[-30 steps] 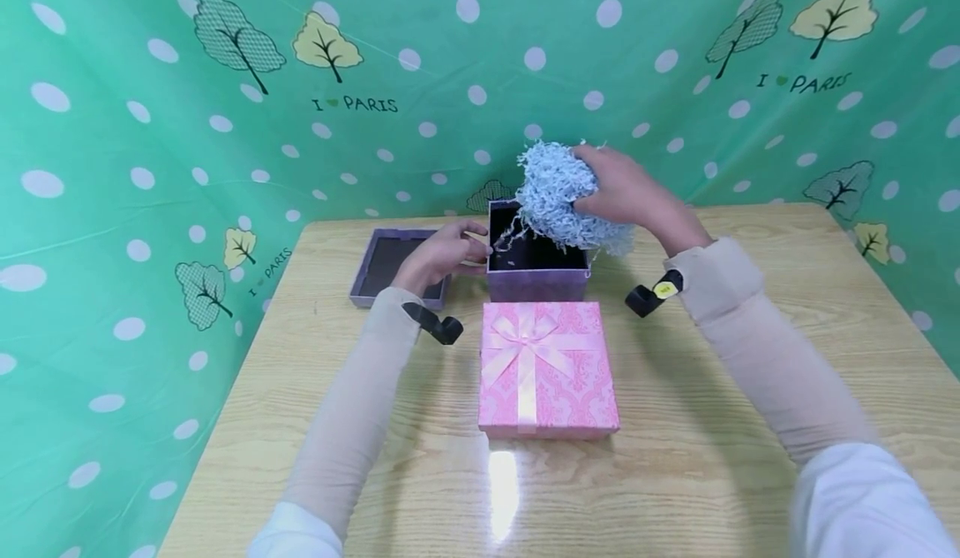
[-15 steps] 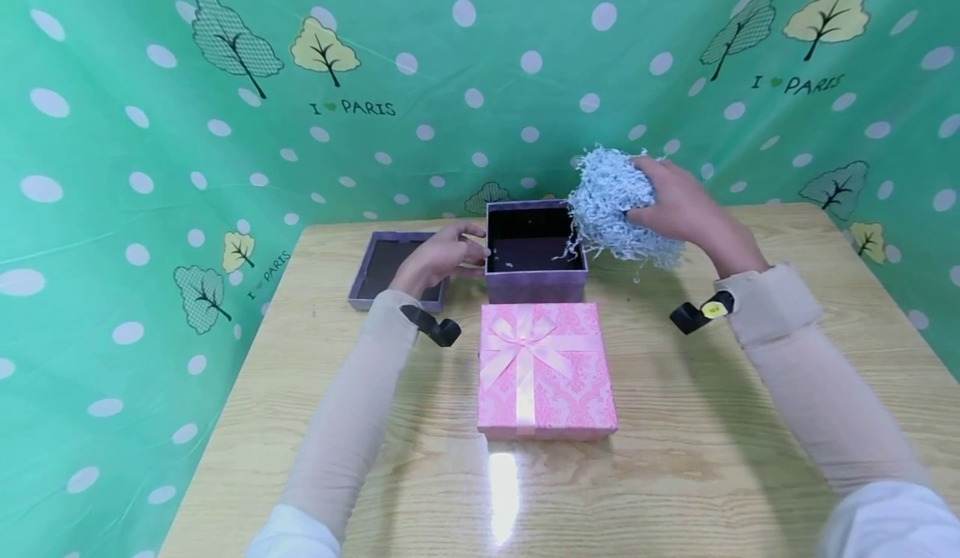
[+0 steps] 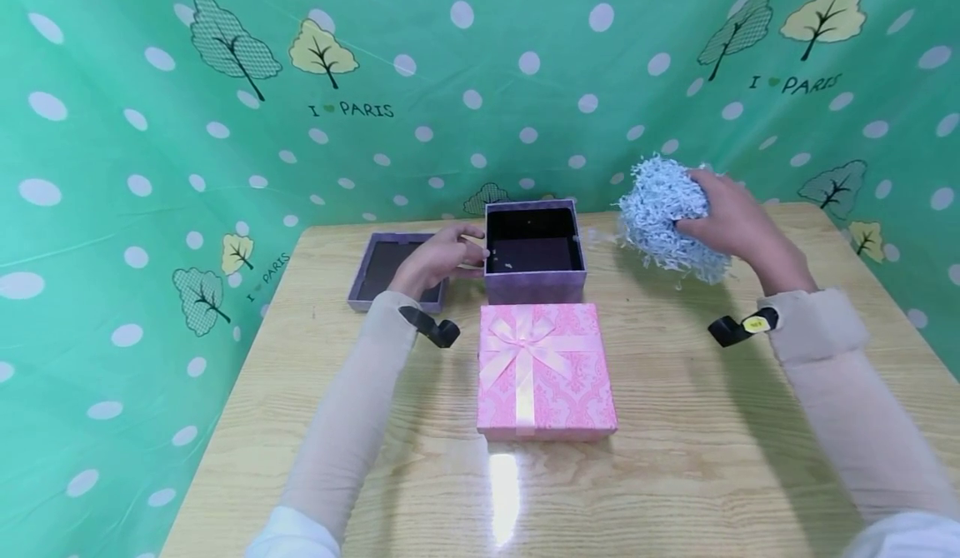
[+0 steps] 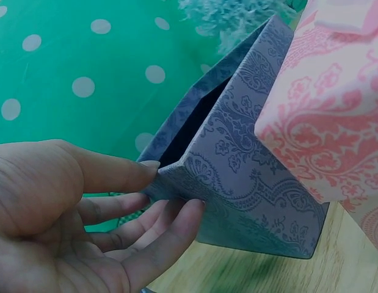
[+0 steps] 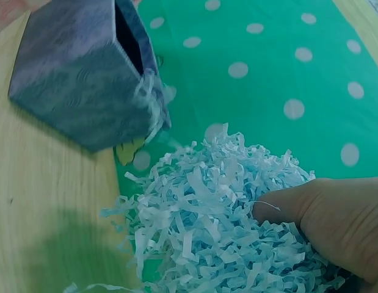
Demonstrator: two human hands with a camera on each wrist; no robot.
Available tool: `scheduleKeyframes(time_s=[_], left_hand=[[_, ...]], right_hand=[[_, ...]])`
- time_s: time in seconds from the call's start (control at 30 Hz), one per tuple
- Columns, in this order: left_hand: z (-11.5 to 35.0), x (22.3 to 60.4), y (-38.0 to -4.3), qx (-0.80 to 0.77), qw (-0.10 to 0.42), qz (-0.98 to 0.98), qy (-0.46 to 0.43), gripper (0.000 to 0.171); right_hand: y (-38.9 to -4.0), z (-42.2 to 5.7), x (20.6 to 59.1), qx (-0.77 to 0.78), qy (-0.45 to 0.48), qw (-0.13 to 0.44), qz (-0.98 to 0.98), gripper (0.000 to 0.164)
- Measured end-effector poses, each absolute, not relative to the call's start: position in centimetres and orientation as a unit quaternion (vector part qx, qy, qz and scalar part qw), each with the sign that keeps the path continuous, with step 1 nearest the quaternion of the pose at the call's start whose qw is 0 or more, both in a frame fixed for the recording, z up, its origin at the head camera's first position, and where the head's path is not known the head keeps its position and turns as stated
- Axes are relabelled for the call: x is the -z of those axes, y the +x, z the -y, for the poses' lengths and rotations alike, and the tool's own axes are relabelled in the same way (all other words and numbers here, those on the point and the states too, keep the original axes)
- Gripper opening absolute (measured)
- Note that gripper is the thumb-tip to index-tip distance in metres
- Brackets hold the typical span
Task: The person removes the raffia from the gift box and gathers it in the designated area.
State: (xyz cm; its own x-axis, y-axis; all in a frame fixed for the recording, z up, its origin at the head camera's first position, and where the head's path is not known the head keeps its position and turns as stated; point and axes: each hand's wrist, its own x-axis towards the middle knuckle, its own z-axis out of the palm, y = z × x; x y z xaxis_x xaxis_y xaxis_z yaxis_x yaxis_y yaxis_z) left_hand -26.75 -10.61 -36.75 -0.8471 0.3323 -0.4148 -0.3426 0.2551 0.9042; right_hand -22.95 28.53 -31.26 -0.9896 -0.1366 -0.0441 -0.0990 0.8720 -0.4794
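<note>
My right hand (image 3: 731, 216) grips a big clump of light blue shredded paper (image 3: 663, 204) above the table, right of the purple box. In the right wrist view the thumb sinks into the shredded paper (image 5: 213, 213); the other fingers are hidden. An open-topped purple patterned box (image 3: 536, 286) with a dark inside stands at the back, a few pale bits inside. At its left wall rests my left hand (image 3: 442, 258). The left wrist view shows its fingertips (image 4: 192, 210) spread against the box's outer side (image 4: 237, 152) and corner, loosely bent.
A pink box (image 3: 547, 375) with a ribbon bow stands in front of the purple box. Left of it, the purple lid (image 3: 360, 300) lies with its dark inside up. A green dotted cloth (image 3: 420, 100) hangs behind the wooden table (image 3: 675, 458).
My right hand has carried the shredded paper from over the purple box out to the right, uncovering the box's dark inside. The left hand has stayed at the box's left wall.
</note>
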Motion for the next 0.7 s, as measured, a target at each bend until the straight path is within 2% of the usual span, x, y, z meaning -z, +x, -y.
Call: scheduleKeyframes(time_s=[0.7], left_hand=[[10.6, 36.8, -26.7, -0.613, 0.276, -0.74, -0.008, 0.046]], right_hand=[[-21.8, -32.4, 37.1, 0.19, -0.018, 0.073, -0.979, 0.081]])
